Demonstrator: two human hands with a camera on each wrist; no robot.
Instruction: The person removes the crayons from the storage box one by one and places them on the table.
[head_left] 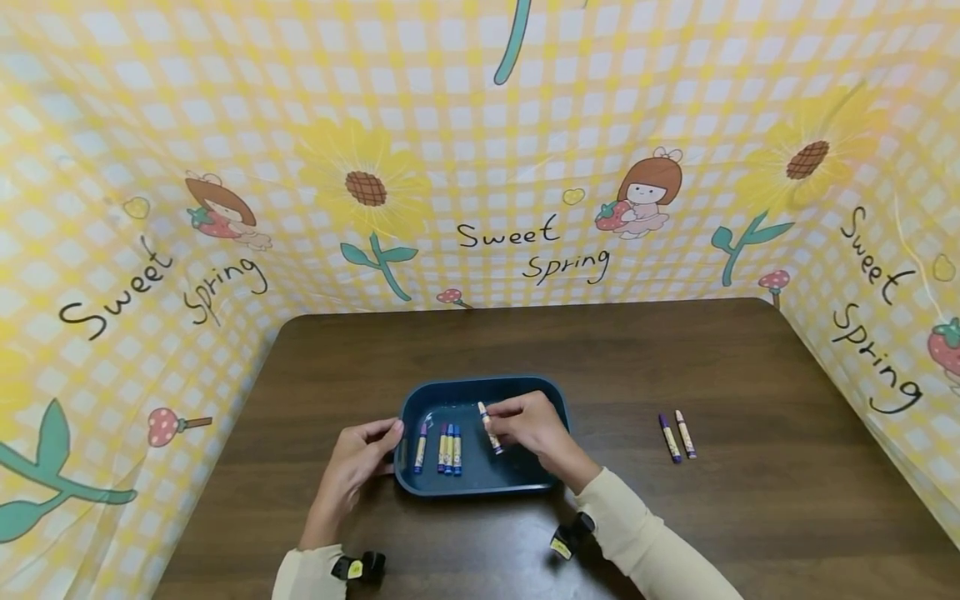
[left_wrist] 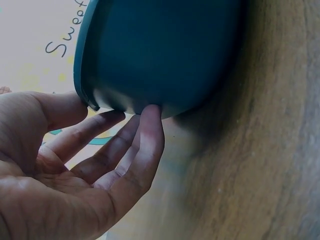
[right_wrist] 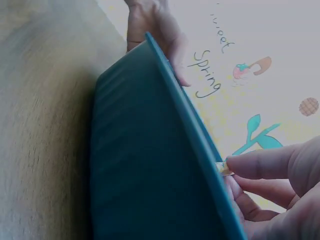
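A dark teal tray (head_left: 480, 492) stands on the table. My left hand (head_left: 358, 460) grips its left end, with the thumb at the rim and the fingers (left_wrist: 151, 132) against the outer wall. Over the tray's inside, my right hand (head_left: 531, 423) pinches a pale-tipped crayon (head_left: 483, 412) between thumb and fingers. In the right wrist view only a short piece of this crayon (right_wrist: 223, 168) shows past the rim. To its left in the tray lie a purple crayon (head_left: 421, 448) and a row of three crayons (head_left: 450, 450) side by side.
On the table right of the tray lie a purple crayon (head_left: 670, 439) and a white crayon (head_left: 686, 434), nearly parallel. A yellow checked cloth (head_left: 480, 167) with printed flowers and lettering surrounds the wooden table (head_left: 525, 342) at the back and sides.
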